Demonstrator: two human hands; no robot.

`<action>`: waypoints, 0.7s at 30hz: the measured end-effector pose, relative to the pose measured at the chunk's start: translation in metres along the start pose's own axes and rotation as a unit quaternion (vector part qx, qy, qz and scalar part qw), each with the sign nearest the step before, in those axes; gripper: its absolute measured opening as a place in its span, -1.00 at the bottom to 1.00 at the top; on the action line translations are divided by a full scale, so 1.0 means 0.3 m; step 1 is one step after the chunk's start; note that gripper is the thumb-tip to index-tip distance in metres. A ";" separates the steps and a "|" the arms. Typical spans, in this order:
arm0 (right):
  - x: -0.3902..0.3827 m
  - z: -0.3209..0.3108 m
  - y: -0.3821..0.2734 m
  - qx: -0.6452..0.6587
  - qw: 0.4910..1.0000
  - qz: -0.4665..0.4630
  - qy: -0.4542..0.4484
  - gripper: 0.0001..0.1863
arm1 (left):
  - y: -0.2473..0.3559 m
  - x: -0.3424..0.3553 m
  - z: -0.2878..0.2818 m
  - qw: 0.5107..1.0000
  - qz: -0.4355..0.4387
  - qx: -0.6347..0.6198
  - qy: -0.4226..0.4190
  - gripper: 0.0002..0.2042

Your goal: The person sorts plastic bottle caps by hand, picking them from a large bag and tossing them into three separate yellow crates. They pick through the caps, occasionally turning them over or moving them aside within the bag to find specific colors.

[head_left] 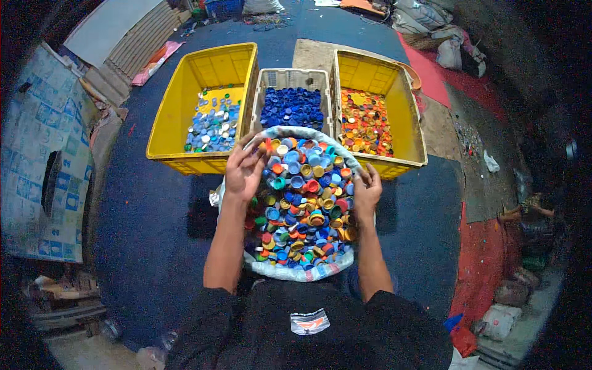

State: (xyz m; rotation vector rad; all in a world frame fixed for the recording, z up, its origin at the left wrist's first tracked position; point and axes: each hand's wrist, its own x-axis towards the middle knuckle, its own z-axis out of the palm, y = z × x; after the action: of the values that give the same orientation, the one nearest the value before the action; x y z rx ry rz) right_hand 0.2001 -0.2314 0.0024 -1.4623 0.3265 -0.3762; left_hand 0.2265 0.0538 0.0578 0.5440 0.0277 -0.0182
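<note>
A round, open-topped white sack (pixel 300 272) stands in front of me, filled with mixed plastic bottle caps (pixel 302 209) in blue, red, yellow, orange and green. My left hand (pixel 244 169) is over the sack's upper left rim, its fingers bent and apart. A blurred red-orange cap (pixel 269 147) shows just beyond those fingertips; whether they touch it is unclear. At the right rim is my right hand (pixel 368 188), fingers loosely curved and apart, with no cap visible in it. Some caps beside the left hand are smeared by motion.
Beyond the sack stand a yellow crate (pixel 160 132) with light blue, white and green caps, a whitish crate (pixel 328 102) with dark blue caps, and another yellow crate (pixel 407 132) with orange, yellow and red caps. A patterned panel (pixel 46 166) leans at left. Bulging sacks (pixel 425 15) lie far right.
</note>
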 end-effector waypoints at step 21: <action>-0.225 0.264 0.023 -0.425 0.813 -0.382 -0.116 -0.23 | -0.102 -0.525 -0.160 0.918 0.053 0.328 0.218 -0.83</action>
State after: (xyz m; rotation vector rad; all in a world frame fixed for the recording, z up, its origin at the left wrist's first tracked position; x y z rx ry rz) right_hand 0.1742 -0.1303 0.0013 -2.4918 -0.3891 -0.7408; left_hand 0.0673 0.0540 0.0057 1.2156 0.4407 0.2087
